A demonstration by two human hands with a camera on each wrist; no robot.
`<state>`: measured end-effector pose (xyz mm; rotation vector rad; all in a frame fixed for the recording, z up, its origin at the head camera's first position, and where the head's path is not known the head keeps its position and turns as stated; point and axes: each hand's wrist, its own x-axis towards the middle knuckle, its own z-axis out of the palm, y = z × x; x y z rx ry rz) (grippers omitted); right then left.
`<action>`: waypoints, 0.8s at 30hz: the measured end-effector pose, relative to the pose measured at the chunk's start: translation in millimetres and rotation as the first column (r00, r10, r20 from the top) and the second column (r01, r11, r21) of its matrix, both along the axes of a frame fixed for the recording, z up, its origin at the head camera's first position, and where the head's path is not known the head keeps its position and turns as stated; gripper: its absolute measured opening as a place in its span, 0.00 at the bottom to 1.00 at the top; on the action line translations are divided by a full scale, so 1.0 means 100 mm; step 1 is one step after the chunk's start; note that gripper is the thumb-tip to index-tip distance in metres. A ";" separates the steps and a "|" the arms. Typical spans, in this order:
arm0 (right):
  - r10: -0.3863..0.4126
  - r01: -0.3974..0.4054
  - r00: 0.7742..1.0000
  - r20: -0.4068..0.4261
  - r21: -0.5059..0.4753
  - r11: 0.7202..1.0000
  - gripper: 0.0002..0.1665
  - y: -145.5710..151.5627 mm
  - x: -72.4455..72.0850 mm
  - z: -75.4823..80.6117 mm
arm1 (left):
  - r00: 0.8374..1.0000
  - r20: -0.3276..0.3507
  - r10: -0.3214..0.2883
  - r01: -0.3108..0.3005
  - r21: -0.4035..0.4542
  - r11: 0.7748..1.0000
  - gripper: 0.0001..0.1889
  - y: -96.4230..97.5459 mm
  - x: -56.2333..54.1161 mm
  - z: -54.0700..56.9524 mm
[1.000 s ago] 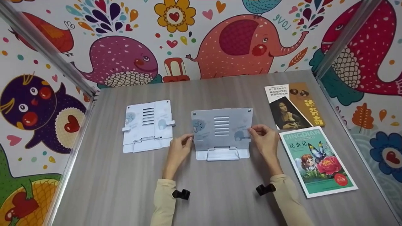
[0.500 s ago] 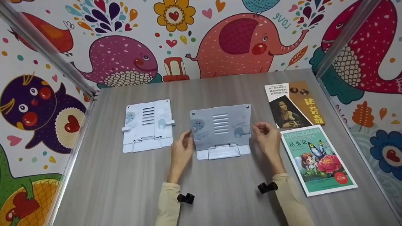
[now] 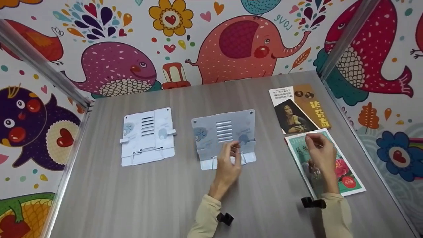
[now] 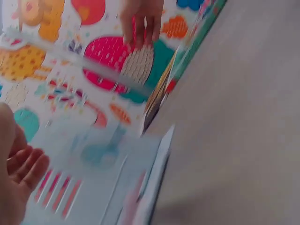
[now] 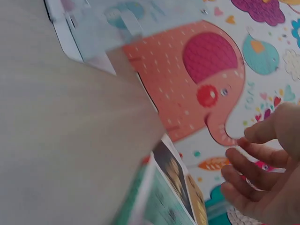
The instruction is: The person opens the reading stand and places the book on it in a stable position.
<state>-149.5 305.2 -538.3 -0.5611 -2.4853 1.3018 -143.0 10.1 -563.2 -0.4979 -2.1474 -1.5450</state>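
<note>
A pale blue-grey book stand (image 3: 206, 145) stands tilted up at the table's middle, with slots, an elephant print and a wire page rest at its foot. My left hand (image 3: 228, 167) is in front of it, loosely bent fingers overlapping its lower right part and holding nothing. In the left wrist view those fingers (image 4: 30, 168) show beside the stand's slotted panel (image 4: 101, 164). Over the green children's book (image 3: 300, 153) hovers my right hand (image 3: 324, 158), hiding part of the cover. Its fingers (image 5: 253, 171) are loosely curved and hold nothing in the right wrist view.
A second, white book stand (image 3: 147, 142) lies folded flat on the left. Behind the green book lies a brown book with a portrait (image 3: 317, 114) on its cover. Printed wall panels and metal posts (image 3: 350, 38) border the grey wooden table (image 3: 138, 201).
Both hands have left the sides of the upright book stand. The left moved right, in front of it; the right moved right, over the green book. The head view has shifted slightly.
</note>
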 end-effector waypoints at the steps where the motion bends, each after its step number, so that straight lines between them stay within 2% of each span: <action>1: 0.018 -0.019 0.998 0.052 0.011 1.000 0.19 0.07 0.03 0.01 | 0.997 0.044 -0.068 0.068 0.011 0.998 0.14 0.12 0.03 -0.02; 2: 0.039 -0.041 0.993 0.109 0.020 0.999 0.23 0.15 0.06 0.02 | 0.986 0.096 -0.133 0.132 0.020 0.991 0.14 0.24 0.06 -0.04; 3: 0.057 -0.062 0.984 0.166 0.023 0.998 0.28 0.22 0.09 0.02 | 0.970 0.148 -0.195 0.193 0.027 0.981 0.16 0.34 0.09 -0.06; 6: 0.121 -0.141 0.937 0.327 0.038 0.989 0.41 0.42 0.17 0.00 | 0.892 0.318 -0.320 0.331 0.022 0.944 0.21 0.61 0.18 -0.12; 8: 0.145 -0.178 0.899 0.413 0.041 0.983 0.47 0.54 0.22 -0.01 | 0.840 0.412 -0.352 0.388 -0.003 0.922 0.23 0.74 0.22 -0.16; 11: 0.155 -0.201 0.852 0.499 0.039 0.979 0.53 0.65 0.27 -0.04 | 0.777 0.522 -0.352 0.428 -0.029 0.903 0.26 0.89 0.26 -0.23; 13: 0.147 -0.192 0.833 0.533 0.029 0.981 0.54 0.71 0.30 -0.06 | 0.743 0.571 -0.350 0.444 -0.028 0.896 0.28 0.96 0.28 -0.27; 16: 0.122 -0.158 0.821 0.558 0.017 0.987 0.55 0.76 0.34 -0.09 | 0.712 0.616 -0.337 0.454 -0.037 0.890 0.29 1.05 0.30 -0.29; 17: 0.113 -0.145 0.819 0.562 0.013 0.989 0.54 0.78 0.35 -0.10 | 0.709 0.622 -0.332 0.455 -0.043 0.890 0.29 1.08 0.30 -0.29; 20: 0.093 -0.125 0.816 0.570 0.017 0.992 0.54 0.81 0.37 -0.11 | 0.709 0.629 -0.320 0.448 -0.052 0.892 0.30 1.14 0.30 -0.29; 22: 0.088 -0.127 0.813 0.575 0.028 0.992 0.53 0.81 0.37 -0.10 | 0.703 0.634 -0.324 0.439 -0.028 0.898 0.31 1.16 0.29 -0.31; 24: 0.092 -0.134 0.806 0.585 0.029 0.991 0.53 0.79 0.38 -0.08 | 0.708 0.629 -0.321 0.424 -0.016 0.906 0.31 1.17 0.28 -0.31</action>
